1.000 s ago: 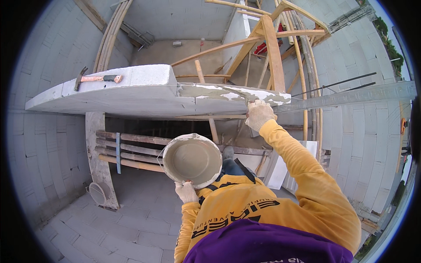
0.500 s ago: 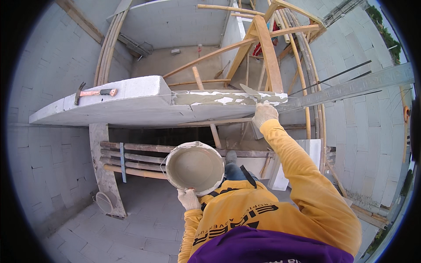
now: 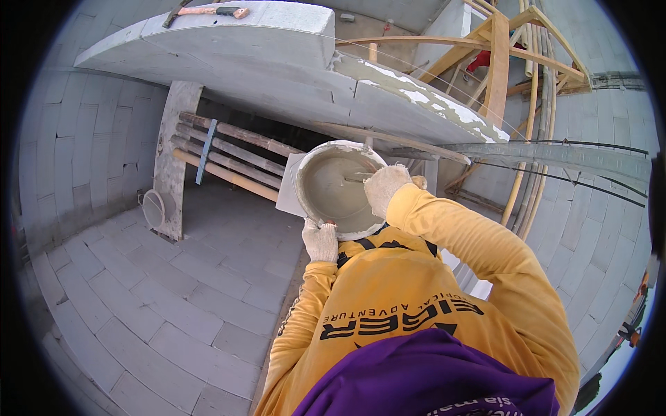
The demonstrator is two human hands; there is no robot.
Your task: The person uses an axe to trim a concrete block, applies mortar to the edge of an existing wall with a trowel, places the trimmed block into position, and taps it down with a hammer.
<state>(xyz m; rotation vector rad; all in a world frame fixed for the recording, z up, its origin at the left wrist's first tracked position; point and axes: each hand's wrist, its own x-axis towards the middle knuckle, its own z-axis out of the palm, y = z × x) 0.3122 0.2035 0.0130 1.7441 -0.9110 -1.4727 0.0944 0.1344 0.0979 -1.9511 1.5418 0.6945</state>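
Note:
My left hand (image 3: 321, 240), in a white glove, grips the near rim of a round bucket (image 3: 306, 175) with grey mortar inside, held up at chest height. My right hand (image 3: 385, 188), also gloved, is over the bucket's right side, closed on a trowel (image 3: 355, 177) whose blade reaches down into the mortar. Both arms wear yellow sleeves. Just above and behind the bucket runs the top of a grey block wall (image 3: 291, 76), with a layer of wet mortar (image 3: 423, 100) spread along its right part.
A hammer (image 3: 208, 10) lies on the highest block at the top left. Wooden poles (image 3: 229, 156) are stacked beyond the wall beside a concrete column (image 3: 173, 152). A timber frame (image 3: 499, 62) rises at the right. Block walls curve around both sides.
My right hand has come down from the mortar on the wall top to the bucket. The bucket sits higher and closer, and the view has tilted downward.

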